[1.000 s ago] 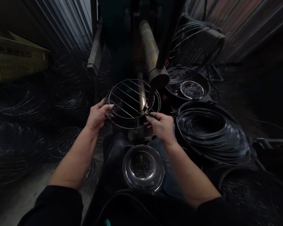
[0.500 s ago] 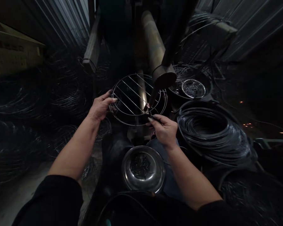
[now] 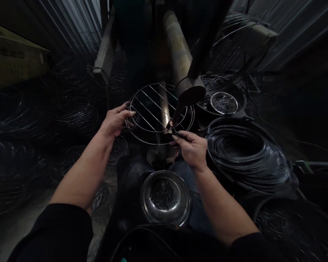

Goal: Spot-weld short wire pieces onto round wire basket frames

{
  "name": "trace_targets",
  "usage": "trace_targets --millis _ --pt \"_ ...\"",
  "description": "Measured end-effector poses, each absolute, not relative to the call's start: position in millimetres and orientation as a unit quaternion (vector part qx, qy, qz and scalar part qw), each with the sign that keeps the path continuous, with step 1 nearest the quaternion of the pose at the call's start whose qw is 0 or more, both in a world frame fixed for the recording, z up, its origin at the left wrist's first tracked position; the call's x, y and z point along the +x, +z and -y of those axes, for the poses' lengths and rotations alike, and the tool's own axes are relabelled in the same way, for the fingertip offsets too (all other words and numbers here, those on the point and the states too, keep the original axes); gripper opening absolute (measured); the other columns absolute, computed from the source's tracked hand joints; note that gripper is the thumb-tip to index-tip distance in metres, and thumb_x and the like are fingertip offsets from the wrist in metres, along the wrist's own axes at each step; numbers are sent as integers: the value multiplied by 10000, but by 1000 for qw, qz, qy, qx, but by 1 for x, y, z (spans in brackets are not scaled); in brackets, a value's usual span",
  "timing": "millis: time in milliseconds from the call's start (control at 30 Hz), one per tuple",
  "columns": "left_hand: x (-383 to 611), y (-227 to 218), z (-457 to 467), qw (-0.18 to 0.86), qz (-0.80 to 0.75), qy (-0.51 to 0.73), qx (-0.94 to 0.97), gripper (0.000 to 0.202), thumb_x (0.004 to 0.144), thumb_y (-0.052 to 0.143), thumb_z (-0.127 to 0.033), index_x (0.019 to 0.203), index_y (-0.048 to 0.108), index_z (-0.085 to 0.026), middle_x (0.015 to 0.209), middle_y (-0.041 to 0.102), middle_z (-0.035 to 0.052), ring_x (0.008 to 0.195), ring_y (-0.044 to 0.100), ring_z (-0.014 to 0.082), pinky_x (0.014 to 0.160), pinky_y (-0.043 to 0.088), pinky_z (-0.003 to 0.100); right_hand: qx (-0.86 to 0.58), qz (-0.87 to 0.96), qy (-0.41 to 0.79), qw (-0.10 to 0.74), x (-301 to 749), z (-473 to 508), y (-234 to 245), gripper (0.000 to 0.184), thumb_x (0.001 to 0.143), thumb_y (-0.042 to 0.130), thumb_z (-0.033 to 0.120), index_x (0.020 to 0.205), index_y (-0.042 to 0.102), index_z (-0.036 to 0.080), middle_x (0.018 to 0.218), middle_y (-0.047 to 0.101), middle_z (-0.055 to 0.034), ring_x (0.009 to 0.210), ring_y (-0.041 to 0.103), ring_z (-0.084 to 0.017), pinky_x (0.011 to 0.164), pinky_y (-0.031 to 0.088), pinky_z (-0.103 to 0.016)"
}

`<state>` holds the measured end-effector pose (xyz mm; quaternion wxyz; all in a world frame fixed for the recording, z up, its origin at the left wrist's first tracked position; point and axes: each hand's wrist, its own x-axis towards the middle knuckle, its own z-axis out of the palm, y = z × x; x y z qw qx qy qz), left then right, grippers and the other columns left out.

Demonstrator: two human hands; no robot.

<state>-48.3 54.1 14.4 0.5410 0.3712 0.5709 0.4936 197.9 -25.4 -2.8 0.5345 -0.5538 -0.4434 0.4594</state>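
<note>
A round wire rack [image 3: 153,109] with several straight cross wires lies level under the tip of a spot-welding machine's upper arm [image 3: 190,89]. My left hand [image 3: 115,122] grips the rack's left rim, fingers curled over the ring. My right hand [image 3: 192,147] pinches the rack's near right rim, just beside the welding tip [image 3: 171,124]. A lower metal electrode bar [image 3: 164,105] runs beneath the rack.
A steel bowl [image 3: 166,198] of small wire pieces sits on my lap. A stack of black wire rings [image 3: 246,153] lies at right, a second bowl [image 3: 224,103] behind it. Heaps of wire racks fill the left side. A corrugated wall stands behind.
The rack has turned slightly under the welding tip. Sparks seen at right half a second ago are gone. Both hands keep their hold on the rim.
</note>
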Motion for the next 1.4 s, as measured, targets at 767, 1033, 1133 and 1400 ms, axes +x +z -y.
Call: trace_targets --millis 767,1033,1133,1400 --pt "-47 17 -64 545 -605 458 355 641 575 738 -170 1207 642 -208 913 667 53 470 574 104 475 517 269 -541 421 492 537 197 18 5 171 666 706 289 768 721 153 642 682 -13 529 658 -167 471 528 -250" --pt "-45 22 -61 537 -609 460 360 584 598 741 -184 1176 661 -208 862 657 51 468 580 119 489 525 288 -524 424 491 552 196 16 -1 134 653 736 271 729 726 162 595 662 4 510 652 -151 454 502 -219" --pt "-45 21 -59 543 -616 442 362 570 615 745 -209 1179 664 -218 800 640 37 451 571 120 485 520 290 -523 409 503 553 195 15 -2 130 653 742 282 717 719 171 564 654 10 498 648 -149 432 491 -215" --pt "-47 19 -59 559 -616 429 352 467 640 739 -215 1103 690 -246 851 650 32 532 604 129 555 530 303 -467 318 529 633 207 26 -3 317 616 777 281 852 589 186 620 682 21 482 652 -154 433 529 -230"
